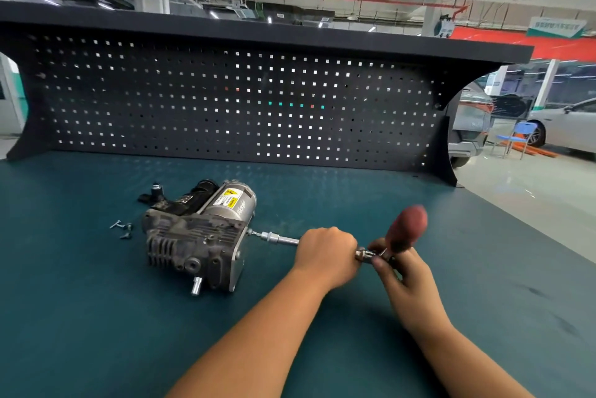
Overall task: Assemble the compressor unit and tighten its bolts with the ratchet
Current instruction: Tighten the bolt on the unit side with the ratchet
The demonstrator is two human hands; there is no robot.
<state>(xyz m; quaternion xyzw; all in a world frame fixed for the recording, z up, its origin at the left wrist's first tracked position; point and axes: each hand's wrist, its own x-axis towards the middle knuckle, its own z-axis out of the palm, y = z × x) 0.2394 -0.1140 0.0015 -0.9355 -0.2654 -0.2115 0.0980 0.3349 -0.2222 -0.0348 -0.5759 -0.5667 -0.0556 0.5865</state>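
Observation:
The grey compressor unit (196,236) lies on the green bench top, its silver motor can with a yellow label pointing away. A steel extension bar (274,238) runs from a bolt on the unit's right face toward my hands. My left hand (325,255) grips the bar's near end. My right hand (396,268) holds the ratchet (404,230) at its head, fingers curled round it, and the red handle sticks up and looks blurred.
Three loose bolts (122,228) lie left of the unit, and a small black fitting (154,194) sits behind it. A black pegboard (225,101) closes the back of the green bench (96,317). Cars and a blue chair (516,139) stand beyond the bench's right edge.

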